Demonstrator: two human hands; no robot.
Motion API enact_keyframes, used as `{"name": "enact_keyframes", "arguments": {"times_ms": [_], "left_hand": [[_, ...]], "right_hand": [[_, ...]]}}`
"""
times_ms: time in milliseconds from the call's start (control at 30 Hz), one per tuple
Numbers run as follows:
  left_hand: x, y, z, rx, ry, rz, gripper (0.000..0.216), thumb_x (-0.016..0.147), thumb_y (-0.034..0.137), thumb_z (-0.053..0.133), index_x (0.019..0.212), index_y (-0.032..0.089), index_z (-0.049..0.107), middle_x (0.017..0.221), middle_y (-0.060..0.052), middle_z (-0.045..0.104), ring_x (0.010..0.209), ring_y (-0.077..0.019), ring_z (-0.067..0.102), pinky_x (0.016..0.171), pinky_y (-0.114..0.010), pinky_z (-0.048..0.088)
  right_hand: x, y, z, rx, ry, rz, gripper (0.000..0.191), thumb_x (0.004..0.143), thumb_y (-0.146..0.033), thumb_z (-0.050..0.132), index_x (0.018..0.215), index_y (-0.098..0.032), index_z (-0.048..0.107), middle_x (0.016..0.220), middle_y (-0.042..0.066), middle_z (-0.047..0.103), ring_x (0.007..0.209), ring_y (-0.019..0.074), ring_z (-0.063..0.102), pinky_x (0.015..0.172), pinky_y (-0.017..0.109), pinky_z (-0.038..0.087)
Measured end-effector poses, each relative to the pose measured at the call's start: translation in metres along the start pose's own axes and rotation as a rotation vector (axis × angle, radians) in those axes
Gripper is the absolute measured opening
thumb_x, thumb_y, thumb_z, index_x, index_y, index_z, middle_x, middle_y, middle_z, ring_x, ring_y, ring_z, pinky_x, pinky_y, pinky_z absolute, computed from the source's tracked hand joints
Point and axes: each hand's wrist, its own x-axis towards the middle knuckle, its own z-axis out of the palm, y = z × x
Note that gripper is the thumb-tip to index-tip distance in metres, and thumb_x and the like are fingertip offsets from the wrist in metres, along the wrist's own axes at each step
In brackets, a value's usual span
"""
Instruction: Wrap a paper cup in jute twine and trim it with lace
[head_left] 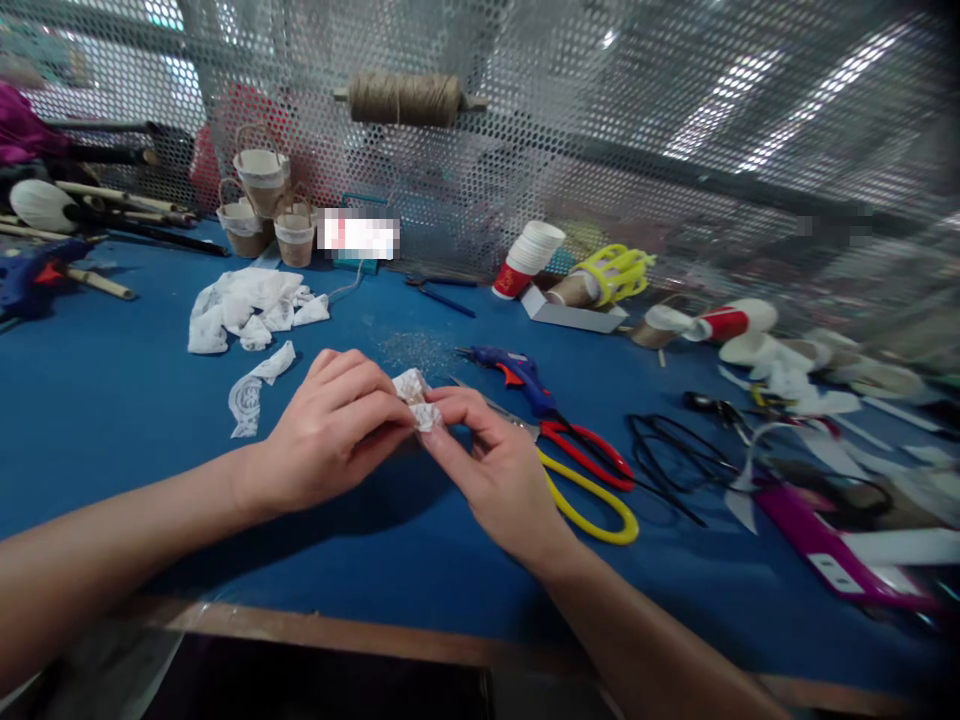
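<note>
Both my hands meet over the blue table (112, 400) and pinch a small piece of white lace (417, 400) between them. My left hand (330, 430) curls its fingers around the lace from the left. My right hand (495, 465) pinches it from the right with thumb and forefinger. Part of the lace is hidden behind my fingers. A strip of white lace (251, 395) lies just left of my left hand, and a bigger heap of lace (247, 305) sits behind it.
Red and yellow scissors (592, 480) and a blue glue gun (517, 370) lie right of my right hand. Black scissors (675, 460), a purple tool (825, 540) and paper cups (529, 258) fill the right side. Small lace-handled cups (262, 205) and a twine spool (405, 98) stand by the mesh wall.
</note>
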Motion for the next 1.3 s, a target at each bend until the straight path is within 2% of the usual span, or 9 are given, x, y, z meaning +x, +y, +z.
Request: {"name": "enact_keyframes", "arguments": {"times_ms": [67,267,333,500,767,1100,1300], "left_hand": [[0.001,0.001,-0.002,-0.100,0.006,-0.093,0.003,0.080,0.015,0.057,0.078,0.016,0.057,0.073,-0.003,0.060,0.070,-0.0139,0.052,0.064,-0.029,0.039],[0.006,0.004,-0.005,-0.457,0.032,-0.583,0.007,0.079,0.020,0.056,0.073,0.015,0.057,0.068,-0.001,0.059,0.062,-0.0103,0.052,0.058,-0.023,0.041],[0.007,0.003,-0.005,-0.503,0.027,-0.676,0.009,0.078,0.022,0.057,0.072,0.015,0.057,0.067,0.000,0.059,0.060,-0.0099,0.050,0.056,-0.022,0.041],[0.009,0.002,-0.005,-0.528,0.015,-0.739,0.011,0.075,0.022,0.058,0.068,0.014,0.057,0.063,0.001,0.057,0.058,-0.0090,0.048,0.054,-0.022,0.039],[0.015,0.002,-0.010,-0.587,-0.072,-0.845,0.015,0.074,0.026,0.058,0.066,0.014,0.056,0.057,0.003,0.052,0.051,-0.0071,0.045,0.049,-0.020,0.038],[0.013,-0.003,-0.009,-0.621,-0.147,-0.874,0.016,0.074,0.028,0.058,0.066,0.014,0.057,0.058,0.003,0.053,0.052,-0.0071,0.045,0.050,-0.020,0.036],[0.010,-0.010,-0.007,-0.785,-0.209,-0.975,0.020,0.071,0.033,0.063,0.072,0.015,0.055,0.062,0.003,0.052,0.054,-0.0075,0.045,0.051,-0.021,0.035]], "right_hand": [[0.000,0.000,0.000,-0.001,0.006,-0.022,0.004,0.079,-0.019,0.056,0.074,-0.019,0.057,0.091,0.007,0.060,0.094,0.0192,0.056,0.088,0.038,0.042],[0.001,0.001,-0.001,-0.002,0.021,-0.044,0.006,0.079,-0.019,0.056,0.073,-0.020,0.055,0.091,0.007,0.059,0.096,0.0193,0.056,0.088,0.041,0.043],[0.001,0.002,-0.001,0.006,0.013,-0.056,0.005,0.079,-0.019,0.056,0.074,-0.020,0.055,0.091,0.007,0.059,0.097,0.0197,0.055,0.088,0.041,0.043],[-0.001,0.004,-0.001,0.012,-0.013,-0.095,0.007,0.080,-0.017,0.055,0.074,-0.020,0.055,0.093,0.007,0.058,0.100,0.0192,0.054,0.088,0.040,0.044],[-0.001,0.002,-0.001,0.012,-0.027,-0.131,0.008,0.080,-0.014,0.054,0.074,-0.020,0.054,0.091,0.006,0.057,0.097,0.0189,0.054,0.085,0.039,0.044],[-0.001,0.001,-0.002,0.008,-0.053,-0.152,0.009,0.081,-0.015,0.053,0.074,-0.021,0.054,0.089,0.005,0.058,0.098,0.0196,0.054,0.083,0.039,0.045],[-0.001,-0.001,-0.002,0.039,-0.090,-0.174,0.009,0.080,-0.013,0.053,0.076,-0.021,0.055,0.088,0.005,0.060,0.099,0.0204,0.053,0.085,0.040,0.045]]}}
